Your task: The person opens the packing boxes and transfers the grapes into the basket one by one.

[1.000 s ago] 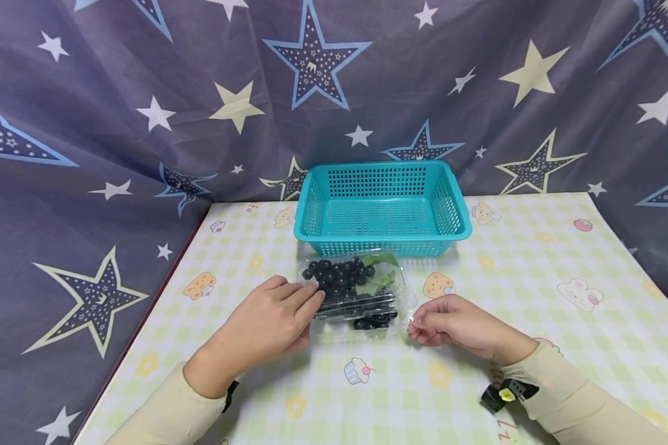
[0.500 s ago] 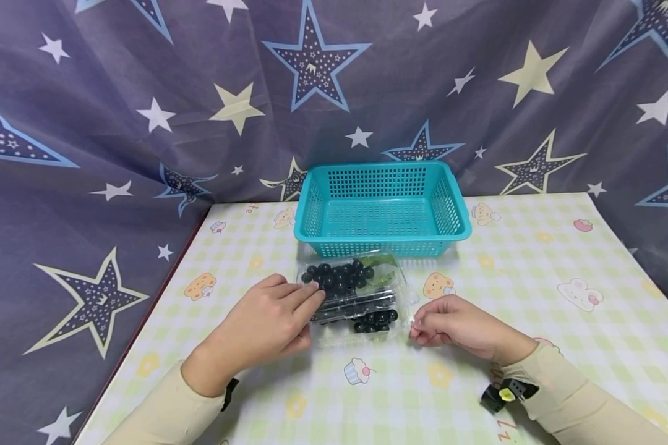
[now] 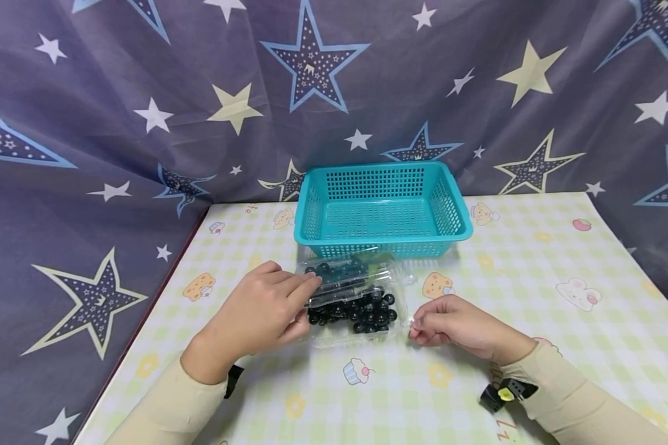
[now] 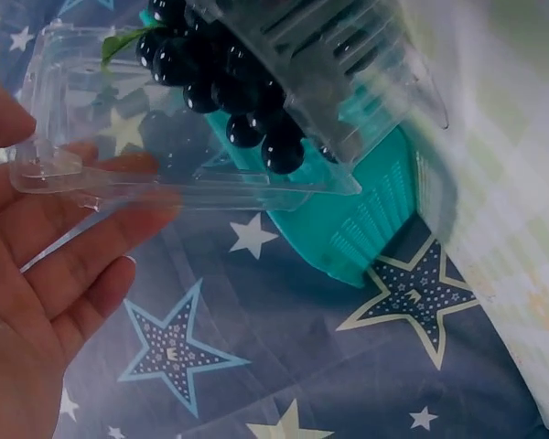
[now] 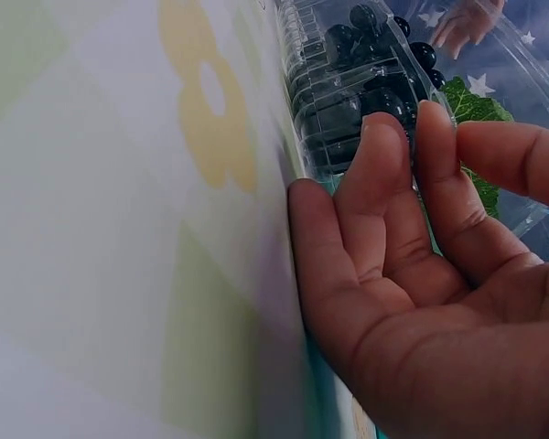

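Note:
A clear plastic clamshell box lies on the table, holding a bunch of dark grapes. Its lid is tilted partway up, the front side raised. My left hand grips the lid's left edge, thumb on one side and fingers behind the clear plastic. At the box's right front corner, my right hand pinches the rim between thumb and index finger, the other fingers curled. Green leaf shows beside the grapes in the right wrist view. Part of the bunch is seen only through the lid.
Directly behind the box stands a turquoise plastic basket with perforated walls. A checked cloth with cartoon prints covers the table. Dark star-patterned fabric hangs behind and at both sides.
My left hand has raised the lid's front side and tipped it backward, exposing more grapes at the front. The right hand has stayed at the box's corner.

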`<state>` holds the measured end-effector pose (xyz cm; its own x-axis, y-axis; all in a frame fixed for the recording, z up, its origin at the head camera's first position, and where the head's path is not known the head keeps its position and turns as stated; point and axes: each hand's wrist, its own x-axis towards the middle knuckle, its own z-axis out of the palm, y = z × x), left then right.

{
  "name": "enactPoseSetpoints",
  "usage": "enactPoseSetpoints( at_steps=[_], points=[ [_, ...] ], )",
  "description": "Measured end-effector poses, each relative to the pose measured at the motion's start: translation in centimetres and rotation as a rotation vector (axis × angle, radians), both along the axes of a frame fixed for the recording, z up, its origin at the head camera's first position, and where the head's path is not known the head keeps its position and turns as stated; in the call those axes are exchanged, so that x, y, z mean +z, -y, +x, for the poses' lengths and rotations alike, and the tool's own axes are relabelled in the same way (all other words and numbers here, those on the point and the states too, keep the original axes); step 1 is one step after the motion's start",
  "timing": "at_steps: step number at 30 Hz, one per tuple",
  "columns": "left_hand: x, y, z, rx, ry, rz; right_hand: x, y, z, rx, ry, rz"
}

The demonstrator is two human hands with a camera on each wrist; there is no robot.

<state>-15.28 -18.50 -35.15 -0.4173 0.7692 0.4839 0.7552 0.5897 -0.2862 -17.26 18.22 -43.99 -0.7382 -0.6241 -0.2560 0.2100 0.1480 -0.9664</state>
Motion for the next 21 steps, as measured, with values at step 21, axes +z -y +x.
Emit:
enactPoseSetpoints(
  at_steps=[21],
  points=[
    [1.8,-0.1,-2.0,0.041,0.046,0.059,-0.1,0.1,0.0,0.008,-0.019,0.016]
  ],
)
